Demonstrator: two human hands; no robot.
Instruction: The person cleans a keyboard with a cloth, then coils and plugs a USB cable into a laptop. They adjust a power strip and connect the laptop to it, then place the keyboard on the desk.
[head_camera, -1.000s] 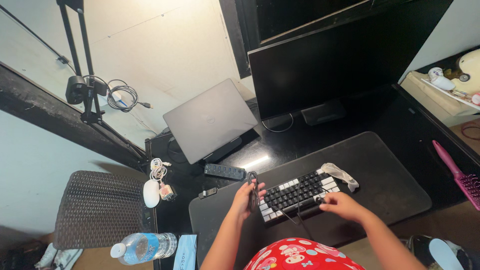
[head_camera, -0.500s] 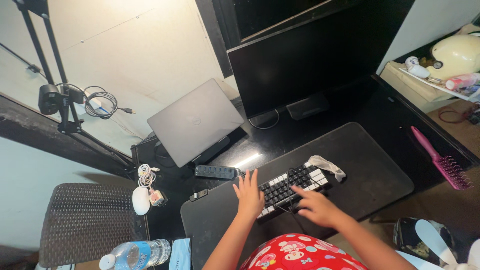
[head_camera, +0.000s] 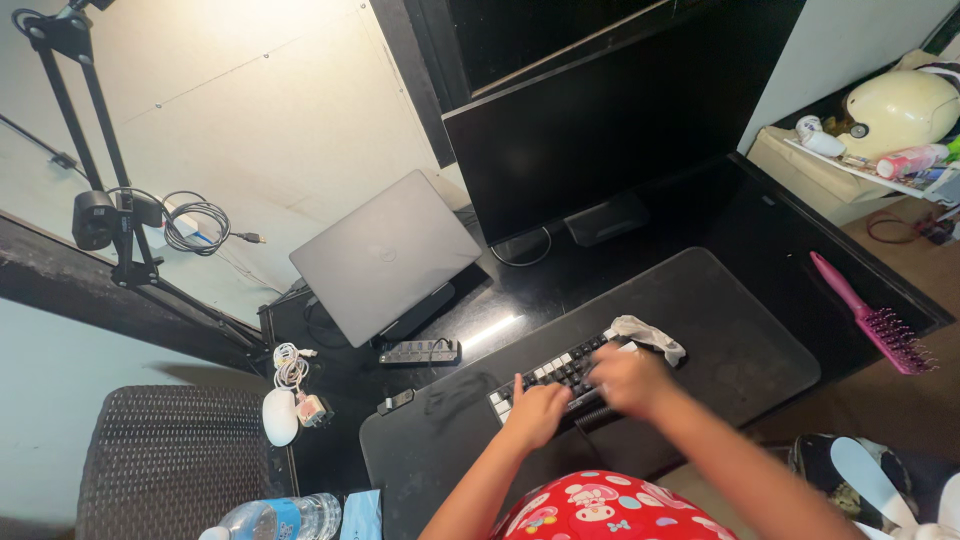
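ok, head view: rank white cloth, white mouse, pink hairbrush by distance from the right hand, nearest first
1. White cloth: just beyond the right hand, at the keyboard's far end.
2. Pink hairbrush: off to the right, at the desk edge.
3. White mouse: far left, beside the mat.

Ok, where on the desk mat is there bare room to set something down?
The desk mat is bare right of the keyboard and cloth, and left of the left hand. The middle is crowded by both hands; the right hand covers keys.

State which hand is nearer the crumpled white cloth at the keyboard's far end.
Right. The right hand lies on the keyboard just below the white cloth; the left hand sits at the keyboard's opposite end, farther from it.
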